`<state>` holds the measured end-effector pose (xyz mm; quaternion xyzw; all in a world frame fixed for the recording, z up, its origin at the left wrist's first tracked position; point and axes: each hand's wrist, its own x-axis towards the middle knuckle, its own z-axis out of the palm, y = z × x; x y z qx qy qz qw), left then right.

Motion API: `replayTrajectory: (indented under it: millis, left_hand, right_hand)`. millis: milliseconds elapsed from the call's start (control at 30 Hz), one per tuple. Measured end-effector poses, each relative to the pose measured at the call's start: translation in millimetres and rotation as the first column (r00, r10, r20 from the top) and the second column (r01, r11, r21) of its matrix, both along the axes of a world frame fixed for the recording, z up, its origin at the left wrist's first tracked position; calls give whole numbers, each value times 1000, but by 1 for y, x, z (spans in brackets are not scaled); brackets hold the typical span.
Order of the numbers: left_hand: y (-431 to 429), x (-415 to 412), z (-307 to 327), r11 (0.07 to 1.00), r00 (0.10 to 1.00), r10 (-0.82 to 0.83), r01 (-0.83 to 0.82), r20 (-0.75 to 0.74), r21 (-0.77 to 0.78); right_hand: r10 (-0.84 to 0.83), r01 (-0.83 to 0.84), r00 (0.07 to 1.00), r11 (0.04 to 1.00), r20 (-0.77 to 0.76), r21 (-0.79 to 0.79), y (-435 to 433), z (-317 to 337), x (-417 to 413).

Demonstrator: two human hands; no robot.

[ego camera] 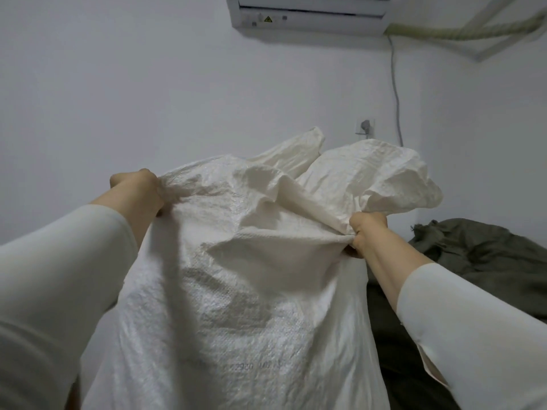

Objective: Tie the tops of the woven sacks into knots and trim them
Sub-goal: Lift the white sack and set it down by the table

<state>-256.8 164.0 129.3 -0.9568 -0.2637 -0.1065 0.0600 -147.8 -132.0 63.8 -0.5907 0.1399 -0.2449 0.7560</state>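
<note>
A large white woven sack (236, 306) stands upright in front of me and fills the middle of the view. Its top is loose and crumpled, with two flaps sticking up at the back. My left hand (139, 187) is closed on the sack's upper left edge and bunches the fabric. My right hand (365, 233) is closed on a gathered fold at the sack's upper right edge. Both arms wear white sleeves. No cutting tool is in sight.
A dark olive-green sack or cloth (485, 261) lies heaped at the right, behind my right arm. A white wall stands close behind, with an air conditioner (307, 16) at the top, a cable running down, and a wall socket (365, 127).
</note>
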Motion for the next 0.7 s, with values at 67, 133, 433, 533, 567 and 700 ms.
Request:
replayTrajectory:
  millis: [67, 133, 433, 533, 567, 700]
  left_hand:
    - [-1, -28, -11, 959, 993, -65, 88, 95, -271]
    - [1, -52, -25, 993, 991, -8, 24, 137, -116]
    - [-7, -137, -46, 991, 995, 100, -101, 22, 86]
    - [-7, -151, -52, 986, 986, 143, -134, -91, 104]
    - [-7, -158, -55, 985, 981, 147, -134, -124, 106]
    - [-13, -191, -75, 988, 973, 146, -132, -180, 86]
  right_hand:
    - [10, -11, 1000, 998, -20, -66, -6, -1, -34]
    - [25, -28, 999, 997, -33, -78, -16, -4, -60]
    - [21, -62, 983, 973, -182, -222, -31, -17, -157]
    - [14, -78, 963, 971, -270, -227, -35, -29, -176]
    - [23, -98, 952, 968, -307, -231, -36, -35, -182]
    - [67, -197, 904, 942, -422, -272, -45, -58, -205]
